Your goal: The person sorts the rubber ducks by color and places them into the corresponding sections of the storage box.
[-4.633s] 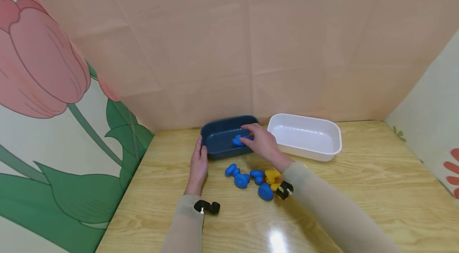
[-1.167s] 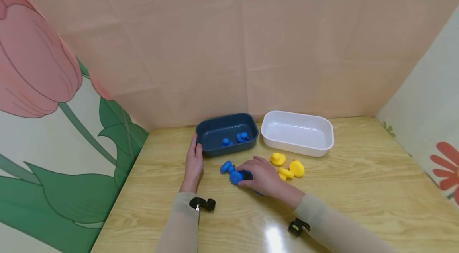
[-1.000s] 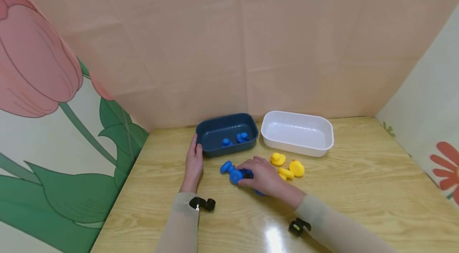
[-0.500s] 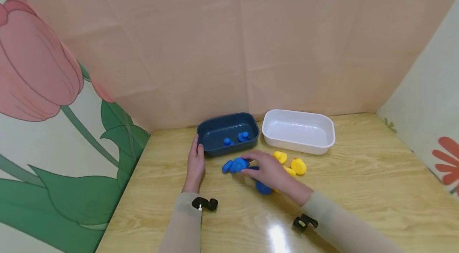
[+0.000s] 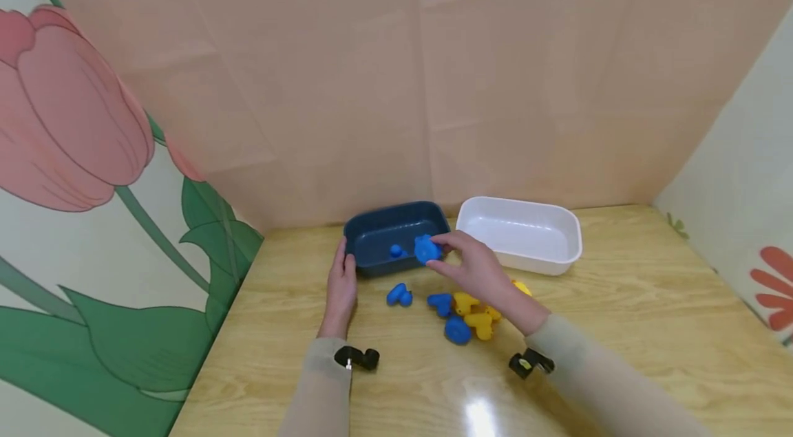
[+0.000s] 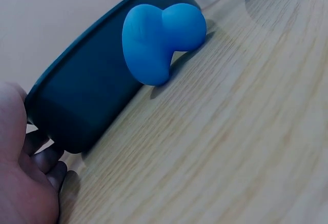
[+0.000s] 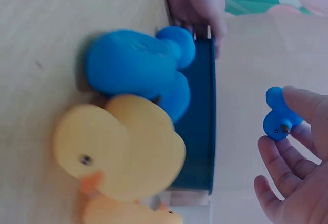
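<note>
In the head view my right hand [image 5: 480, 272] pinches a blue rubber duck [image 5: 427, 250] between thumb and fingers, over the right front part of the dark blue bin [image 5: 372, 260]. The right wrist view shows this duck's eye and dark beak. Inside the bin a small blue duck [image 5: 396, 251] shows. My left hand [image 5: 340, 292] rests against the bin's left end, its fingers [image 6: 46, 157] low on the wall in the left wrist view. A blue duck [image 6: 154, 44] lies on the table before the bin. Further right lie blue ducks [image 5: 458, 331] and yellow ducks [image 5: 480, 325].
A white bin [image 5: 529, 263] stands right of the dark one, nothing in it. Both are near the back wall covering [image 5: 347, 93]. The wooden table [image 5: 279, 313] reflects a bright light near its front.
My right hand has picked a blue duck from the group on the table and carried it up and back to the dark bin. The left hand has stayed at the bin's end.
</note>
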Tool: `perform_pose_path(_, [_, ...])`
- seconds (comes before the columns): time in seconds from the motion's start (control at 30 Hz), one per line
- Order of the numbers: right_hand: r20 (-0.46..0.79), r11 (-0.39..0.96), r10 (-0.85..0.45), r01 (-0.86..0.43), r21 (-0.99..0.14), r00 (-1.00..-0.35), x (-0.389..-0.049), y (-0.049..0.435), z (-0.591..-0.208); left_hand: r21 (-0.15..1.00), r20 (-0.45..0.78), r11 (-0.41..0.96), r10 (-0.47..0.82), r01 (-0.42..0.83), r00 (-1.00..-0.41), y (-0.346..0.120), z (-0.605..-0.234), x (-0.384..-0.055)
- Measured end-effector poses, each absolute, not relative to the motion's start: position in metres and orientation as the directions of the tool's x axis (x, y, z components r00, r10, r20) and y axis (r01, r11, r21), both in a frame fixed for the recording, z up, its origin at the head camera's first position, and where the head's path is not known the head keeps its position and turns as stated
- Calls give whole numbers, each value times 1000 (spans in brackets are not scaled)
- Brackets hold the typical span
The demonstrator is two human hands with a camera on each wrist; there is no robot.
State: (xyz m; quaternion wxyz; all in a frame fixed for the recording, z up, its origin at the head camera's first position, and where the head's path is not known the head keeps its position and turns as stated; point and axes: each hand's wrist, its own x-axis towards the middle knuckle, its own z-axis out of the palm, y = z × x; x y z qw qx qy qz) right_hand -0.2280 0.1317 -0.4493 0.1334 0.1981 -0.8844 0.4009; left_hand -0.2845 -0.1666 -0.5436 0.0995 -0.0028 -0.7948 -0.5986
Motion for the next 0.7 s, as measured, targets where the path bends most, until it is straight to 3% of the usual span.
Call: perform_pose_path(0.7, [376,715,-203,-399,-574,-904,-285,133,-441,942,176,308,-126,130,-976,-166,-548,-285])
